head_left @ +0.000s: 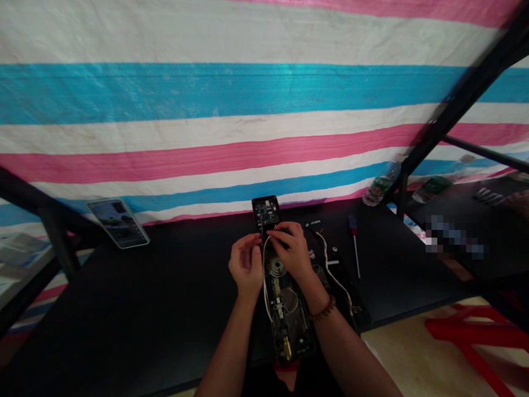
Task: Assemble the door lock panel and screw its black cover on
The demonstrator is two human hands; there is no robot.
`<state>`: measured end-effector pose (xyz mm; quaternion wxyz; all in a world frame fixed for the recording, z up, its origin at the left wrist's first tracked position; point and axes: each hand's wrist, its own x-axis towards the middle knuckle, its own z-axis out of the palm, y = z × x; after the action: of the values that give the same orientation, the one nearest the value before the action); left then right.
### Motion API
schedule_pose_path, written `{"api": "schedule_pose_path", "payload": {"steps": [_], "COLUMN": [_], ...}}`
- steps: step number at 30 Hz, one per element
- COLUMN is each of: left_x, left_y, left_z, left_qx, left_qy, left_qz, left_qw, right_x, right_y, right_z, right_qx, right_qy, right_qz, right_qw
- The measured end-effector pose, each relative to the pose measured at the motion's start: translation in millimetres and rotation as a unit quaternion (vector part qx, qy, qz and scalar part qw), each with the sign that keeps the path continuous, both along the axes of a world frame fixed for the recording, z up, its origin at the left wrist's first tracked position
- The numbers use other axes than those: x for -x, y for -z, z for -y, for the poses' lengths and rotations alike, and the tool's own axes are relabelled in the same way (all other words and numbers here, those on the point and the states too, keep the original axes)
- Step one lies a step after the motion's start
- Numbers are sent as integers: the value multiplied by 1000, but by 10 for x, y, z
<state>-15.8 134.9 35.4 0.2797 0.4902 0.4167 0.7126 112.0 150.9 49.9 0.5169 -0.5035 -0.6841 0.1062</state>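
An opened black device housing (306,336) lies on the table in front of me, with brass-coloured fittings (286,347) along its middle. At its far end is a black casing with a circuit board (265,212). A white cable (265,295) runs up the housing's left side. My right hand (292,248) pinches this cable just below the board. My left hand (247,264) is beside it, fingers curled together at the cable's upper end; what they hold is too small to make out.
Right of the housing lie another black part with a second white cable (328,262) and a screwdriver (354,237). A phone (118,223) leans at the back left. Plastic bottles (378,189) stand by the black frame (444,129). A red stool (475,333) is at lower right.
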Motion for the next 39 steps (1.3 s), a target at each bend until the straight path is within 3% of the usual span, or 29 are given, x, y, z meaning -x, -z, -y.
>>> {"api": "schedule_pose_path", "payload": {"steps": [3, 10, 15, 20, 26, 31, 39], "left_x": [-3, -37, -52, -53, -39, -32, -15], "left_y": [74, 188, 151, 121, 184, 185, 168], "left_z": [-77, -222, -213, -204, -219, -218, -207], "left_qx": [31, 118, 125, 132, 145, 144, 119], "left_qy": [-52, 77, 101, 96, 98, 92, 56], "left_qz": [-18, 44, 66, 70, 77, 68, 14], "left_qw": [998, 989, 985, 984, 982, 983, 991], "right_x": [5, -4, 10, 37, 125, 192, 196], "right_y": [-42, -110, -171, -277, -344, -394, -406], "right_z": [13, -27, -141, -324, -472, -499, -457], "right_qx": [9, -3, 16, 49, 53, 83, 78], "right_qy": [-1, 4, 2, 4, -18, -12, -1], "right_qz": [-6, -3, 35, 88, 176, 244, 263], "right_qw": [1000, 1000, 999, 995, 983, 966, 962]}}
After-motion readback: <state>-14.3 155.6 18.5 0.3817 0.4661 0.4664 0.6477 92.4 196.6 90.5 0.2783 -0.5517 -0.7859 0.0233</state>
